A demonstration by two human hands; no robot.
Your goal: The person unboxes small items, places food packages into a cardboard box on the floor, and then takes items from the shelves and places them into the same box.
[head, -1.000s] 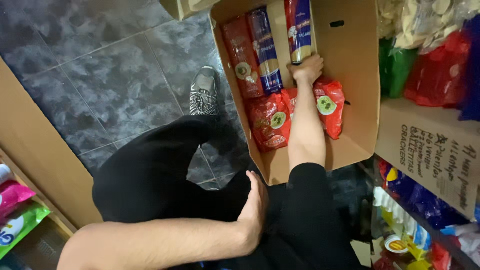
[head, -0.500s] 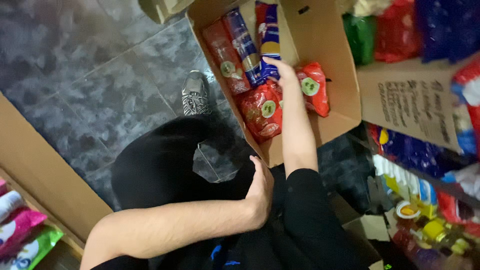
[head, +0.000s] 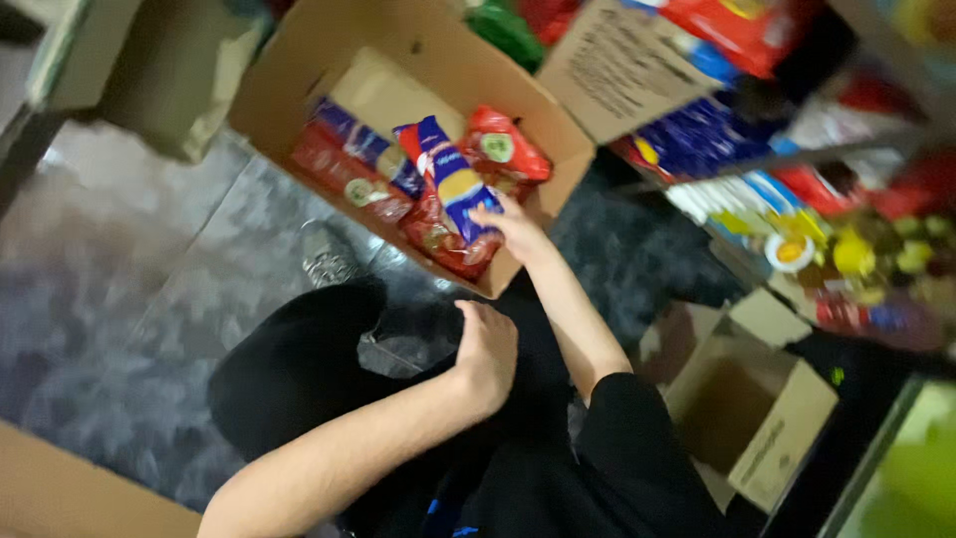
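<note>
My right hand [head: 514,227] reaches into an open cardboard box [head: 289,75] on the floor and grips the lower end of a blue and red snack packet [head: 450,184], which is lifted above the other packets. The box also holds red packets [head: 503,149] with round green labels and a long red packet [head: 344,177] lying along its left side. My left hand [head: 486,351] rests loosely curled on my black-trousered knee [head: 299,369], holding nothing.
Shelves [head: 797,159] at the right are packed with red, blue and yellow packets. A small empty cardboard box [head: 762,418] lies at the lower right. A grey shoe [head: 327,257] sits on the dark tiled floor [head: 110,299]. More cardboard stands at the upper left [head: 149,70].
My right hand has taken hold of the blue and red packet and raised it out of the row in the box. The view has swung and tilted to the right; the left hand stays on the knee.
</note>
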